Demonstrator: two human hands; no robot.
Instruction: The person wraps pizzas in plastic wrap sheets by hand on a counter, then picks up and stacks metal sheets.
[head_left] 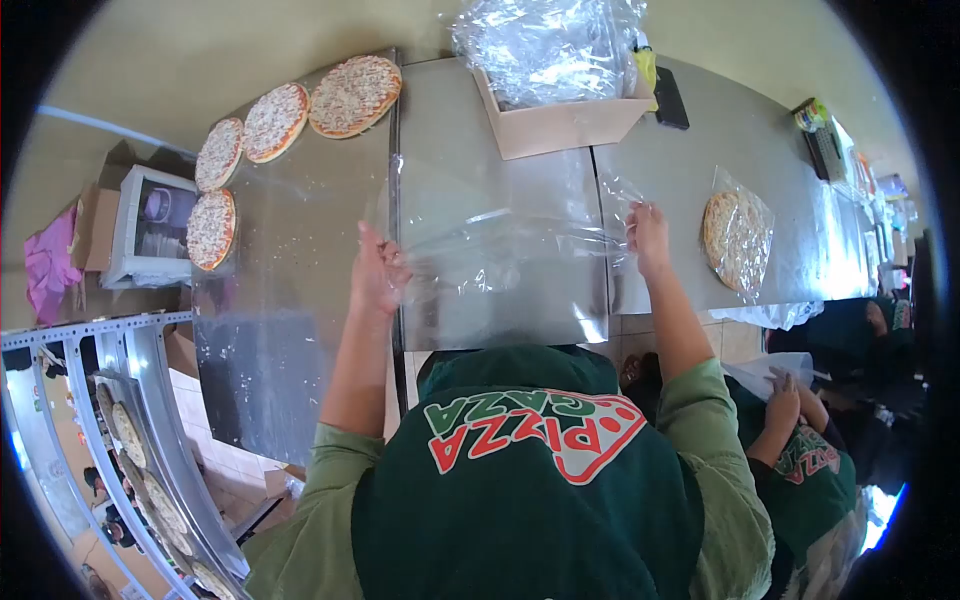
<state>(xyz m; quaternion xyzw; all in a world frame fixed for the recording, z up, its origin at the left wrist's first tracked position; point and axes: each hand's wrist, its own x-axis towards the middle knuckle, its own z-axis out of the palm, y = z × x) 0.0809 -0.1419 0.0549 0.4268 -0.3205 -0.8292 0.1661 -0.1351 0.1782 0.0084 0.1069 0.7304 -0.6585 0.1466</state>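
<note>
On the steel table (430, 130), pale crumbs are scattered over the left section and could cling to anything dragged through them. The cardboard box (565, 125), heaped with clear plastic, could spill if an arm bumps it. The four topped pizzas (355, 97) along the far left could lose topping to a wide sweep. The clear plastic bag (510, 245) stretches above the middle section and could tear or crumple under an uneven pull; the left hand (378, 272) and right hand (648, 238) hold its opposite ends, fingers closed on it.

The table's near edge runs just in front of the body, and seams lie near both hands. The widest room is left, towards the pizzas; the wrapped pizza (737, 240) narrows it on the right.
</note>
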